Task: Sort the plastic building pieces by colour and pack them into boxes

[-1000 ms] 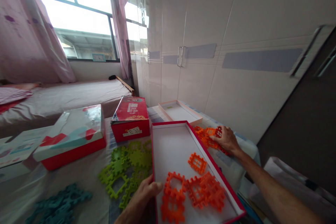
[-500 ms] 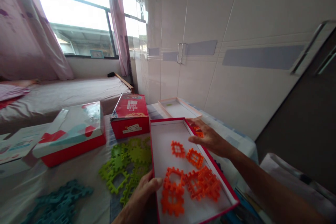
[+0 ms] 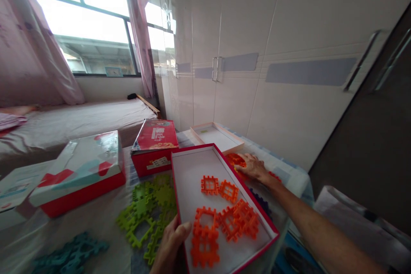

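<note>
My left hand (image 3: 173, 239) grips the near left wall of a shallow white-lined box lid with a red rim (image 3: 177, 205), its thumb over the edge. In the lid lie several orange notched building pieces (image 3: 205, 252), some with window-like grids. My right hand (image 3: 252, 166) is beyond the lid's right wall, fingers curled down onto a heap of orange pieces (image 3: 233, 159) on the table. Those fingers seem closed on an orange piece, though their tips are partly hidden.
Green pieces (image 3: 139, 205) lie left of the lid, teal pieces (image 3: 72, 252) farther left, and dark blue ones (image 3: 261, 203) under my right forearm. Behind stand a red box (image 3: 156, 137), a white-and-red box (image 3: 83, 167) and a shallow pale tray (image 3: 237, 144). A wardrobe (image 3: 285, 124) borders the table.
My right hand has left the lid's far right edge and moved outward and down onto the orange heap. The lid has shifted slightly left in view, still held by my left hand.
</note>
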Demonstrator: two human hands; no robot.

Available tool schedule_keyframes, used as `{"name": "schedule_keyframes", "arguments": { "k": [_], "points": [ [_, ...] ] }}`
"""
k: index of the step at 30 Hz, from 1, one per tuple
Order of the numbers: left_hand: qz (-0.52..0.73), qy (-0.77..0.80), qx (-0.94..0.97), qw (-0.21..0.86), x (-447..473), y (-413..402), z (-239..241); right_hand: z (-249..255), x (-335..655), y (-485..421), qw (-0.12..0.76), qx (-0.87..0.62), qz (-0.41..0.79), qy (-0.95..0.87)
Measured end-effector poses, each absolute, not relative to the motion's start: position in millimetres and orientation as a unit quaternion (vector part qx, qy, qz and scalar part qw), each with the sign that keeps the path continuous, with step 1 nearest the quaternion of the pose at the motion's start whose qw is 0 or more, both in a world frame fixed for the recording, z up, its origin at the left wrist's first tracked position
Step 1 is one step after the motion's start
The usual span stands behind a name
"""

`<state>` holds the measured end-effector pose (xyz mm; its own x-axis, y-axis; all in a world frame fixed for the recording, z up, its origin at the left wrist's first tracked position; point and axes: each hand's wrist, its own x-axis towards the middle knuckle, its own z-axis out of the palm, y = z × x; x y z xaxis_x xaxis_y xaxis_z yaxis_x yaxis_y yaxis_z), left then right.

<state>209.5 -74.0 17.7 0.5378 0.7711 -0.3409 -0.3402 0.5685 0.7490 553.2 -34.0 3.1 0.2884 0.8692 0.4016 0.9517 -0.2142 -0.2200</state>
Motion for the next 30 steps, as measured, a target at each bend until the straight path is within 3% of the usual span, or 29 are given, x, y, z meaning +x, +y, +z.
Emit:
{"name": "schedule_keyframes", "arguments": {
  "k": [6,16,21,25,30],
  "points": [
    [0.352,0.295,0.339,0.821,213.2,-66.7,11.2,9.9,555.3,-24.7,0.296,-0.779,-0.087,-0.545],
    [0.346,0.260,0.343,0.833,211.4,-66.2,8.2,41.3,566.2,-33.7,0.503,-0.732,0.003,-0.459],
    [0.336,0.300,0.322,0.833,211.1,-71.2,15.1,82.3,499.7,-40.1,0.590,-0.600,0.198,-0.503],
    [0.333,0.316,0.312,0.832,209.2,-73.7,16.2,98.6,456.3,-43.9,0.473,-0.563,0.274,-0.619],
    [0.340,0.314,0.327,0.824,207.5,-72.4,11.8,83.9,491.8,-28.0,0.398,-0.719,0.120,-0.557]
  ]
}}
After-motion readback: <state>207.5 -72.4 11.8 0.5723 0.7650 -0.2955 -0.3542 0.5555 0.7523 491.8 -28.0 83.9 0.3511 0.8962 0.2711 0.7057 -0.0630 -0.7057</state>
